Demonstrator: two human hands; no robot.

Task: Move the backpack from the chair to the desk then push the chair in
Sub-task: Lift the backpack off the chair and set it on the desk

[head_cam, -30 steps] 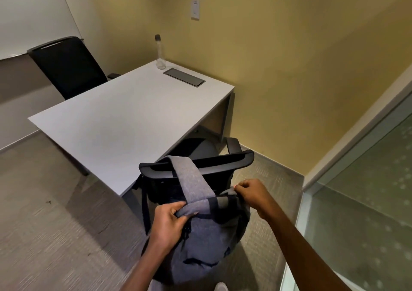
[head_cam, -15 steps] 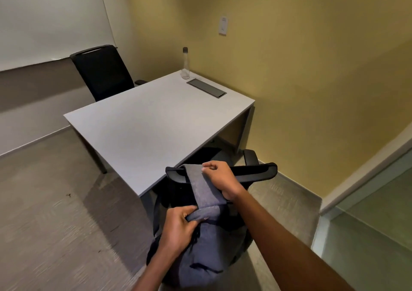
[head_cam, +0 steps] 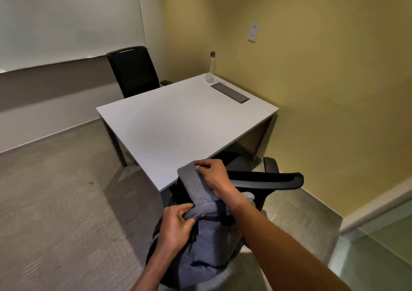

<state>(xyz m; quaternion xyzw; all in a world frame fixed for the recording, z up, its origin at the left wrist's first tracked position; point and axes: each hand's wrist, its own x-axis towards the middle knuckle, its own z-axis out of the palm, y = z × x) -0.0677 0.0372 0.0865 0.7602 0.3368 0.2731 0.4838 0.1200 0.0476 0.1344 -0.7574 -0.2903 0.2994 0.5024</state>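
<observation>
A grey backpack (head_cam: 207,252) hangs at the back of a black office chair (head_cam: 267,178), its grey strap looped over the top of the chair's backrest. My left hand (head_cam: 176,226) grips the top of the backpack. My right hand (head_cam: 214,174) is closed over the strap where it lies on the backrest. The white desk (head_cam: 178,121) stands just beyond the chair, whose seat is partly under the desk's near corner. The lower part of the backpack is hidden by my arms.
A clear bottle (head_cam: 210,68) and a grey cable tray lid (head_cam: 230,92) sit at the desk's far end. A second black chair (head_cam: 133,72) stands behind the desk. A yellow wall is at the right, a glass partition (head_cam: 379,246) at the lower right, carpet at the left.
My right hand moved from the backpack's top up onto the strap over the chair's backrest. My left hand kept its grip. The view shifted left and back.
</observation>
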